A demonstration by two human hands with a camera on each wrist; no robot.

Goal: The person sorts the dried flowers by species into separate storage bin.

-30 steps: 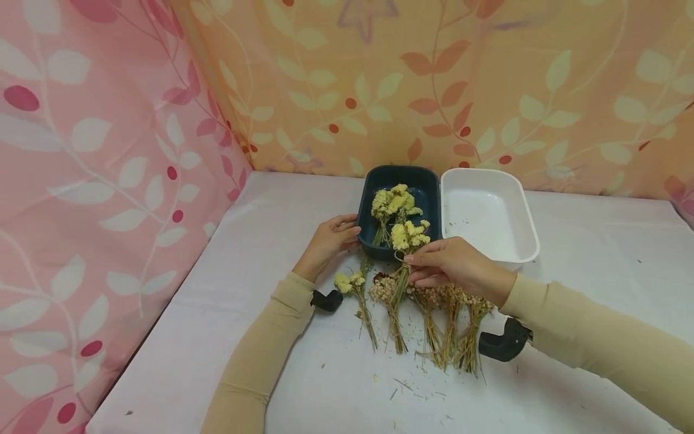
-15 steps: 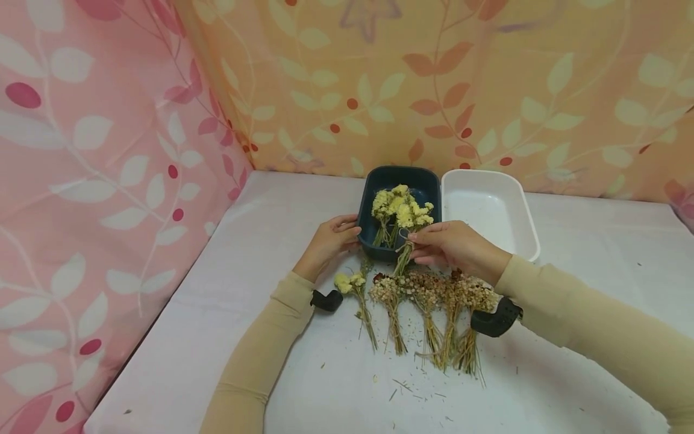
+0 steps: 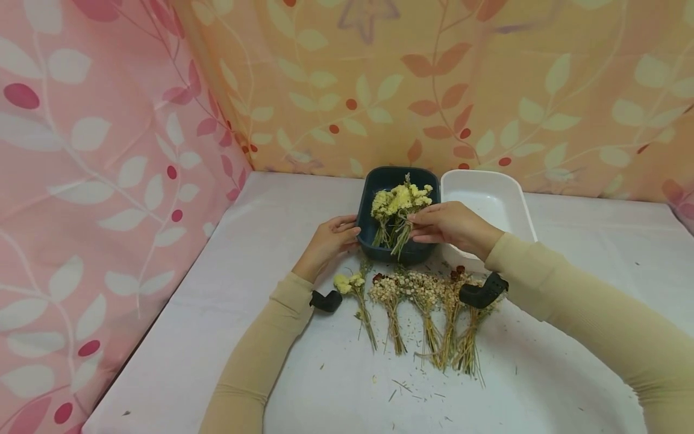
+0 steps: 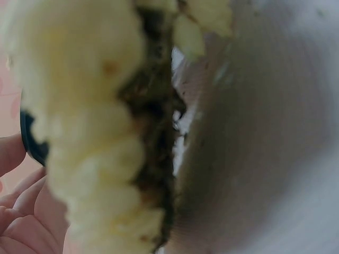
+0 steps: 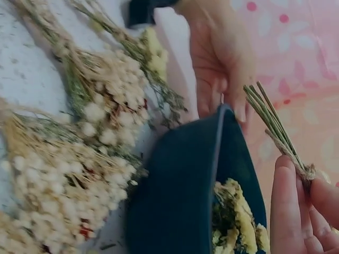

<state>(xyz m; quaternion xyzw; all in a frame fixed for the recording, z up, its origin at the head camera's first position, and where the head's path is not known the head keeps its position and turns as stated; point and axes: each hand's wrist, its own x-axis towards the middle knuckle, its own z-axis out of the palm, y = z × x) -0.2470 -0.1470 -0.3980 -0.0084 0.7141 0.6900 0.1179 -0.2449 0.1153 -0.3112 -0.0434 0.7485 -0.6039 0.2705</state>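
My left hand [image 3: 327, 242] grips the near left rim of a dark blue tray [image 3: 401, 255], thumb at the edge and fingers outside. My right hand [image 3: 454, 226] pinches a bunch of dried yellow flowers [image 3: 420, 196] by its twine-tied stems, over the tray's right side. In the right wrist view those stems [image 5: 269, 117] and twine show between thumb and fingers. Other yellow bunches [image 3: 382, 205] lie inside the tray, partly behind the held one. A loose yellow bunch [image 4: 85, 127] fills much of the left wrist view, blurred.
A white tray [image 3: 490, 208] stands against the blue one's right side, partly behind my right hand. In front lie a small yellow bunch [image 3: 356, 286] and several cream dried bunches [image 3: 425, 292]. Stem bits [image 3: 402, 384] are scattered on the white cloth. Patterned fabric rises behind and at left.
My right hand has moved forward with the yellow bunch, from over the cream bunches and the tray's near edge to over its inside. My left hand has stayed at the rim.
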